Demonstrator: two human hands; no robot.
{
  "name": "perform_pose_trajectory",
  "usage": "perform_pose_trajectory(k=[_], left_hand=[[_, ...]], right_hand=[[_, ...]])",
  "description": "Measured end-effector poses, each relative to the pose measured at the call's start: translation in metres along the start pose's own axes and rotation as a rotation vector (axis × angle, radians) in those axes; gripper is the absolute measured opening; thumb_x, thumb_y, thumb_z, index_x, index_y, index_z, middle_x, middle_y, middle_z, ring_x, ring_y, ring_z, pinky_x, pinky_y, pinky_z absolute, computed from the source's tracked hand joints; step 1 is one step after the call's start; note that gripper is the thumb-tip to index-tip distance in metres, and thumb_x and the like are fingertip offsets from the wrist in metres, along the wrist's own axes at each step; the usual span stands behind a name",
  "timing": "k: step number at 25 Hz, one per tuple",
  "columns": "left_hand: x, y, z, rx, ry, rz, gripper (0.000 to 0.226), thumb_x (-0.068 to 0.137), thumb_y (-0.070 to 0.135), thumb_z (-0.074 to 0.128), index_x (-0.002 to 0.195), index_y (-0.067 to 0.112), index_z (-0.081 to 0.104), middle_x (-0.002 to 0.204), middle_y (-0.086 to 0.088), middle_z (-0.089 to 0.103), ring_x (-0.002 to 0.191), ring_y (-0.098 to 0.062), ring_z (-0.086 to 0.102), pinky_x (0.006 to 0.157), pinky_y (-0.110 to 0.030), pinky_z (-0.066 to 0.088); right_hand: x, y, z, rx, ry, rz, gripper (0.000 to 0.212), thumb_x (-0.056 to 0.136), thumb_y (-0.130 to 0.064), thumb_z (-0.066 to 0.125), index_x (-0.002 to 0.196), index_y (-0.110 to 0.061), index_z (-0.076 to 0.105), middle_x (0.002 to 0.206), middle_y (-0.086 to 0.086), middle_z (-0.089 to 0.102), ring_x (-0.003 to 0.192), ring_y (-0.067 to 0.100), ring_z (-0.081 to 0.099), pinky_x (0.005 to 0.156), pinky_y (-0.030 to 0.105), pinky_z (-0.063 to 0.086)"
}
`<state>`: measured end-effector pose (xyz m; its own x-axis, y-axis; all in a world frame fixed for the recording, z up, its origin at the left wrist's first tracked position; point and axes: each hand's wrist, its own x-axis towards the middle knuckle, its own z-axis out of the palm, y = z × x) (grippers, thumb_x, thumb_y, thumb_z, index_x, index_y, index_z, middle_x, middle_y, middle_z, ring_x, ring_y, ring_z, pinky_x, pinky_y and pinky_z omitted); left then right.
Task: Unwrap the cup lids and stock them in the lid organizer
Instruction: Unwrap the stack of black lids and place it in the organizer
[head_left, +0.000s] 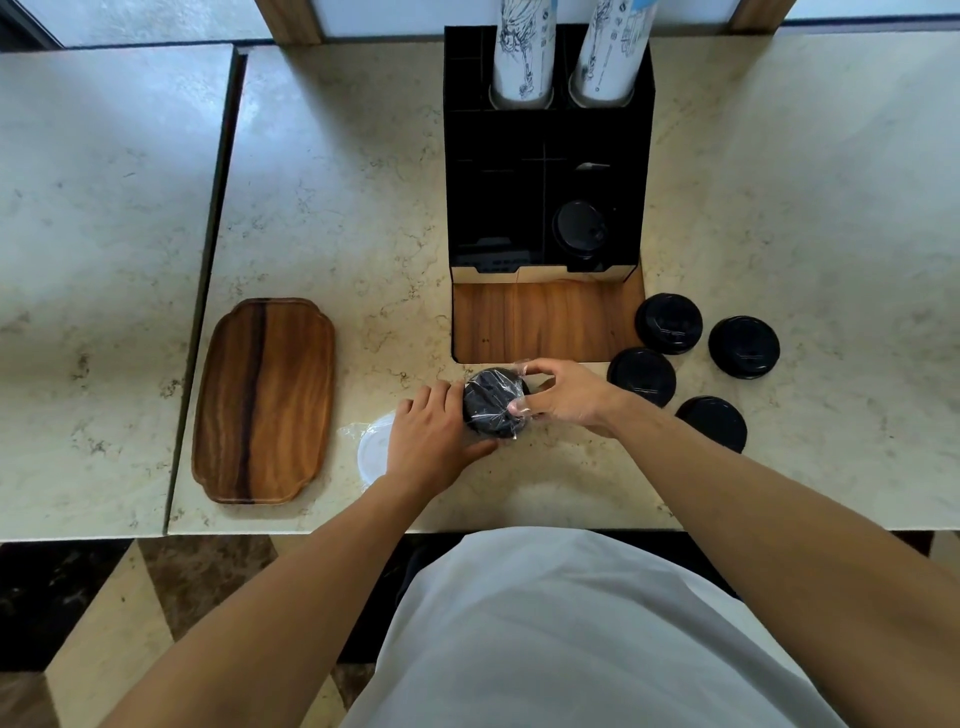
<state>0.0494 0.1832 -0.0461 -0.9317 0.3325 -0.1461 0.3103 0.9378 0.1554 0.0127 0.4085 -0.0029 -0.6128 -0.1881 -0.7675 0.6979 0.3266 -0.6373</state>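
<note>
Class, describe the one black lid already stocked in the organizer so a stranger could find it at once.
Find the black organizer holding two cup stacks. In its front right compartment sits one black lid. Unlike the four loose lids on the counter, it is inside the organizer.

Between both hands sits a stack of matt black plastic lids (491, 399) under thin, crinkled, glossy clear film (511, 415), and a white wrapped lid (373, 451) with the same shiny film lies just under the left hand (434, 441). Right of the right hand (563, 397), loose lids (669, 323) look smooth, faintly sheeny plastic. Left of the left hand lies a polished, grained wooden tray (265, 400); the counter (337, 208) is smooth, veined stone.
</note>
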Motion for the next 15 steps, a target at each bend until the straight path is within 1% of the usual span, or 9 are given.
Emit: perform_pose_trajectory(k=[3,4,6,8,9,10,13,15], left_hand=[[0.001,0.002,-0.001,-0.017,-0.004,-0.015,0.091,0.074,0.081,0.039,0.133,0.014,0.055,0.119,-0.006,0.063,0.105,-0.028,0.058,0.084,-0.042,0.048],[0.000,0.002,-0.001,-0.011,-0.008,-0.014,0.089,0.076,0.080,0.044,0.135,0.014,0.053,0.121,-0.006,0.062,0.107,-0.028,0.058,0.086,-0.041,0.048],[-0.001,0.001,0.000,-0.001,-0.002,-0.010,0.087,0.077,0.076,0.051,0.138,0.015,0.051,0.123,-0.006,0.061,0.108,-0.027,0.057,0.087,-0.041,0.047],[-0.002,0.000,0.001,0.016,0.003,0.001,0.084,0.079,0.075,0.050,0.139,0.015,0.050,0.123,-0.007,0.061,0.106,-0.028,0.058,0.086,-0.041,0.048],[-0.003,0.000,0.001,0.021,0.003,0.001,0.082,0.081,0.074,0.051,0.138,0.015,0.050,0.123,-0.007,0.061,0.106,-0.028,0.058,0.086,-0.040,0.048],[-0.003,0.001,0.002,0.024,0.002,-0.003,0.081,0.082,0.073,0.052,0.138,0.015,0.051,0.122,-0.008,0.061,0.106,-0.028,0.058,0.086,-0.040,0.048],[-0.003,0.001,0.003,0.045,0.000,-0.031,0.077,0.084,0.072,0.054,0.137,0.015,0.052,0.120,-0.008,0.061,0.105,-0.029,0.057,0.086,-0.041,0.047],[-0.003,0.001,0.003,0.050,-0.006,-0.041,0.074,0.086,0.071,0.053,0.135,0.016,0.054,0.120,-0.008,0.061,0.105,-0.029,0.058,0.087,-0.041,0.048]], right_hand=[[-0.004,0.006,0.001,0.073,0.076,-0.026,0.058,0.078,-0.007,0.088,0.131,-0.012,0.065,0.113,0.015,0.075,0.097,0.027,0.077,0.085,0.043,0.065],[-0.007,0.006,0.000,0.098,0.083,-0.037,0.051,0.079,-0.006,0.087,0.127,-0.011,0.068,0.113,0.014,0.076,0.096,0.027,0.078,0.085,0.043,0.065],[-0.011,0.007,-0.004,0.126,0.091,-0.057,0.032,0.083,-0.003,0.083,0.111,-0.017,0.075,0.109,0.011,0.079,0.095,0.024,0.078,0.088,0.042,0.064],[-0.016,0.007,-0.008,0.125,0.118,-0.073,0.025,0.084,-0.004,0.082,0.099,-0.024,0.077,0.106,0.006,0.080,0.098,0.022,0.077,0.093,0.041,0.062],[-0.016,0.007,-0.010,0.117,0.135,-0.072,0.025,0.085,-0.005,0.081,0.098,-0.026,0.076,0.107,0.004,0.079,0.100,0.022,0.076,0.095,0.041,0.062],[-0.017,0.007,-0.012,0.100,0.150,-0.073,0.025,0.085,-0.008,0.081,0.102,-0.025,0.076,0.110,0.004,0.078,0.102,0.021,0.075,0.095,0.041,0.062],[-0.014,0.011,-0.018,-0.039,0.221,-0.091,0.036,0.086,-0.018,0.082,0.121,-0.017,0.074,0.118,0.003,0.075,0.107,0.018,0.071,0.097,0.040,0.060],[-0.013,0.013,-0.023,-0.103,0.283,-0.121,0.040,0.086,-0.024,0.081,0.125,-0.017,0.074,0.120,0.000,0.074,0.110,0.017,0.068,0.101,0.041,0.058]])
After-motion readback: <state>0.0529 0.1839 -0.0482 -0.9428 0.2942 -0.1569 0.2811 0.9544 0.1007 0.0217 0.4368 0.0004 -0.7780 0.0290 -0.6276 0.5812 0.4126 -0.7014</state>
